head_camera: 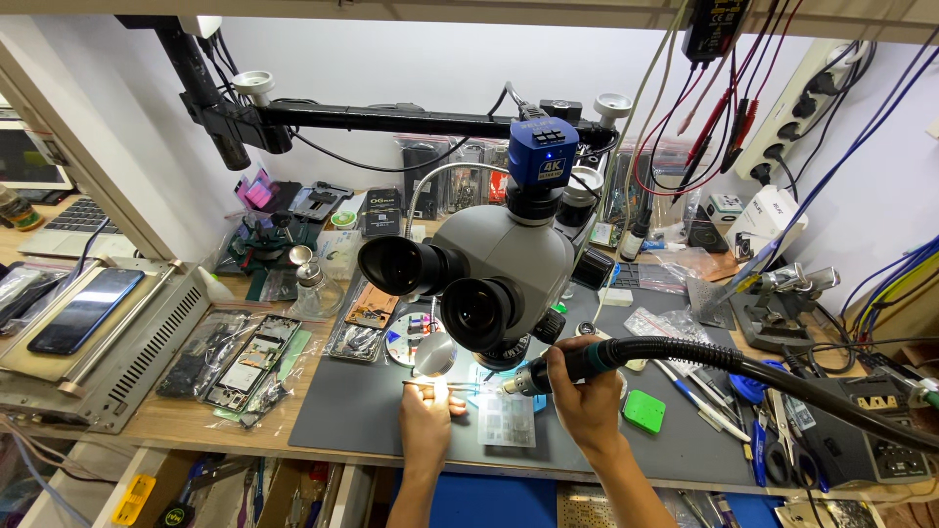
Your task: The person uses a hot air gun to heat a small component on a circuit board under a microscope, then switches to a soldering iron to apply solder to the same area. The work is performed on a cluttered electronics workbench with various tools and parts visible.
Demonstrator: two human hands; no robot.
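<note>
My right hand (585, 389) grips the black handle of a hot-air tool (562, 369) with a thick black hose (743, 367) running off to the right; its metal nozzle points left under the microscope. My left hand (427, 415) pinches thin tweezers (423, 384) that lie level, tips toward the nozzle, in the bright lit spot. A grey stereo microscope (494, 274) with two black eyepieces and a blue camera on top hangs over both hands. Below the nozzle lies a pale rectangular stencil sheet (507, 420) on the dark grey work mat (357, 411). What the tweezers hold is too small to tell.
Bagged phone parts (240, 362) lie left of the mat, and a phone (86, 310) rests on a grey metal machine at far left. A green square block (644, 411), tweezers and pens sit at right. A black station (861, 430), cables and a power strip crowd the right side.
</note>
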